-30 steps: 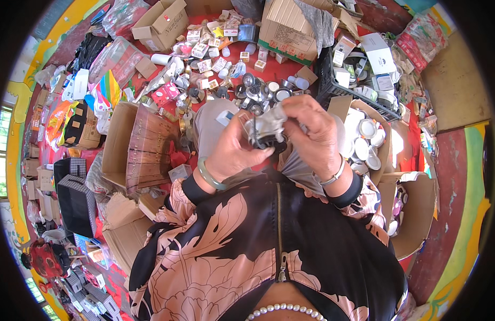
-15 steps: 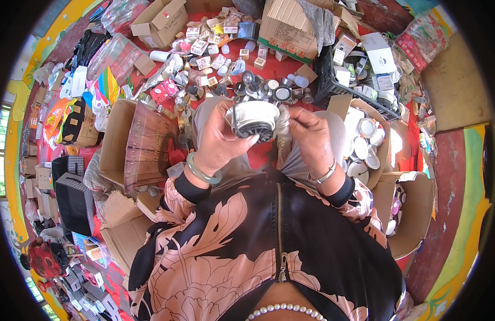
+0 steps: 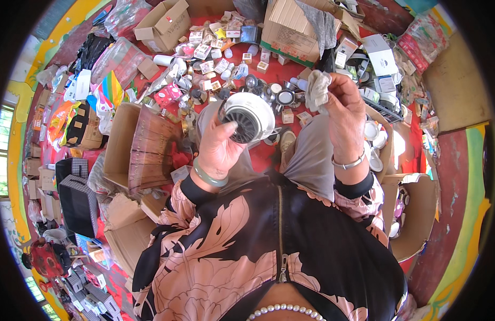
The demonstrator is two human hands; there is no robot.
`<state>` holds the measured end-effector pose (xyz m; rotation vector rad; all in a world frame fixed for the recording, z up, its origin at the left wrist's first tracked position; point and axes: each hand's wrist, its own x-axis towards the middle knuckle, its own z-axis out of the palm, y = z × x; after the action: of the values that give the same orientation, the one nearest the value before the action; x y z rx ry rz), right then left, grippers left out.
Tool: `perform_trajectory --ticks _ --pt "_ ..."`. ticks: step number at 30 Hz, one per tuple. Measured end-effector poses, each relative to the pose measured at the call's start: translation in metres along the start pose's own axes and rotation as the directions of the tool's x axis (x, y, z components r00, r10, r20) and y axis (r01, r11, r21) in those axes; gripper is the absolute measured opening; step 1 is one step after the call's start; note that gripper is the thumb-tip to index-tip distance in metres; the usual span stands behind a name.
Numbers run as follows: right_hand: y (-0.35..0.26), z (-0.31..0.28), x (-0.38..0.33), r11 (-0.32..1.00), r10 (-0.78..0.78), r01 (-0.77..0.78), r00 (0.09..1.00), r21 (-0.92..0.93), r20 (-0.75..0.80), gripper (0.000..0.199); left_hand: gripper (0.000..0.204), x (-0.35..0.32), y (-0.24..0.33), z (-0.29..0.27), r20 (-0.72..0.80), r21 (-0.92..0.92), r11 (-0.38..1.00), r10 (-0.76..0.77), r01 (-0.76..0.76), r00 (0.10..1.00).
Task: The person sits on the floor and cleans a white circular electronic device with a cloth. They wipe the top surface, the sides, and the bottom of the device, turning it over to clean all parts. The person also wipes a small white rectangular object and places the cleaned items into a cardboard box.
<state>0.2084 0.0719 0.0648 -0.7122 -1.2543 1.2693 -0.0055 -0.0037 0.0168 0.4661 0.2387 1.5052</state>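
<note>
My left hand (image 3: 218,155) is wrapped round a white-rimmed downlight (image 3: 264,116) with a black finned heat sink, its thumb lying over the fins. The downlight tilts so that the finned side faces me, with a spring clip at its edge. Off to the right and raised, my right hand (image 3: 346,120) pinches a crumpled off-white rag (image 3: 317,92), which is apart from the downlight. Beyond the hands, several loose lamp fittings (image 3: 285,97) lie on the red floor covering.
At my left stands an opened carton (image 3: 121,142); at my right a carton holds white round fittings (image 3: 373,134). Small boxes (image 3: 207,67) are scattered ahead. A black crate (image 3: 386,109) of parts sits at the far right, beside a large carton (image 3: 290,35).
The rag in my right hand has come away from the downlight, moving right and up. My left hand has turned the downlight, so its finned side shows more.
</note>
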Motion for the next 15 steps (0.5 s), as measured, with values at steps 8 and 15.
perform_trajectory --ticks 8,15 --pt "-0.011 0.041 -0.008 0.703 -0.409 0.442 0.892 -0.557 0.192 0.018 0.052 0.007 -0.002 -0.006 -0.129 -0.055 0.998 -0.049 0.043 0.990" --pt "0.009 0.062 -0.011 0.462 -0.448 0.648 0.760 -0.606 0.471 0.025 0.040 0.007 -0.008 0.015 -0.145 0.083 0.996 -0.012 0.024 0.989"
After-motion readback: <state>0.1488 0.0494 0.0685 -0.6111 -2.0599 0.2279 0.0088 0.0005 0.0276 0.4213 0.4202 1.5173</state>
